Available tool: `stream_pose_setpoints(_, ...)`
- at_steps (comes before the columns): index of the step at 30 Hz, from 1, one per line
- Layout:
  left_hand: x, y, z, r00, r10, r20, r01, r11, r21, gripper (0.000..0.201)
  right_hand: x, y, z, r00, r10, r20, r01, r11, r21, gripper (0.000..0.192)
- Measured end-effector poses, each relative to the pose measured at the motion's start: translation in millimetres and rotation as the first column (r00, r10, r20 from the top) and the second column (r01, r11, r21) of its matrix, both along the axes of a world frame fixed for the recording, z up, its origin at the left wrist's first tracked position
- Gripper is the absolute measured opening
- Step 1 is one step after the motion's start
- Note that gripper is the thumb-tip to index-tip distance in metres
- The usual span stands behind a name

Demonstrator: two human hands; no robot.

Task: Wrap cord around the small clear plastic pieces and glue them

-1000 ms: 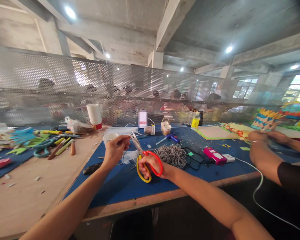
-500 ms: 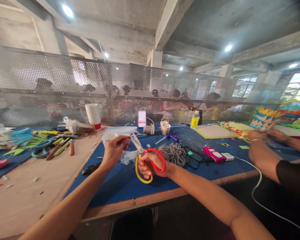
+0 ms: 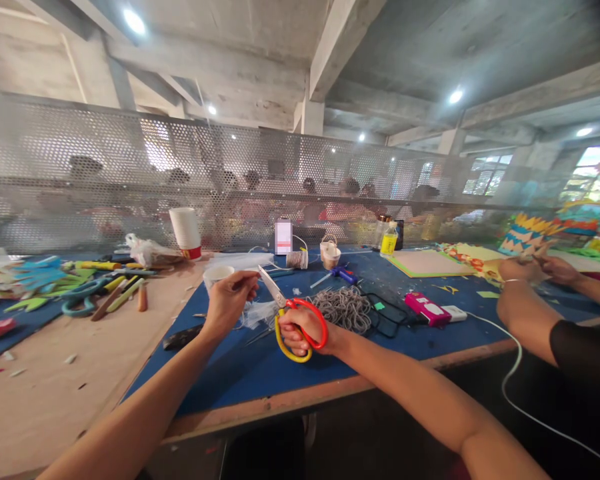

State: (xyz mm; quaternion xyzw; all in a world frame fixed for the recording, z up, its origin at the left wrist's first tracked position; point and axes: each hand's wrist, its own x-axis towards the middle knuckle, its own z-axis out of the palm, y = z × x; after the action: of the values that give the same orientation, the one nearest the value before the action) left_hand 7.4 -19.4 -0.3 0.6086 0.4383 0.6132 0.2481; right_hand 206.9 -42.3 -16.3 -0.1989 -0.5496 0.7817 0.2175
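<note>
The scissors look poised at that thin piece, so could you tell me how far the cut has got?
No finished cut shows. In hand: the right hand grips the scissors by the red and yellow loops, blades nearly closed and pointing towards the left hand, which pinches something too thin to identify above a scrap of clear plastic. Left: the pile of grey cord beside them lies untouched.

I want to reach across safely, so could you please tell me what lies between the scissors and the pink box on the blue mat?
In the head view, a heap of grey cord and a tangle of black cable lie between the scissors and the pink box.
</note>
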Motion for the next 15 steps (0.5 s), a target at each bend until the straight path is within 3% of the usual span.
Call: stream_pose_setpoints(15, -0.1, -2.1, 2.6, 1.000, 0.015, -0.014, -0.015, 1.000, 0.017, 0.031, -0.7, -2.6, -0.2, 1.000, -0.020, -0.002, 0.020, 1.000, 0.021, 0.032)
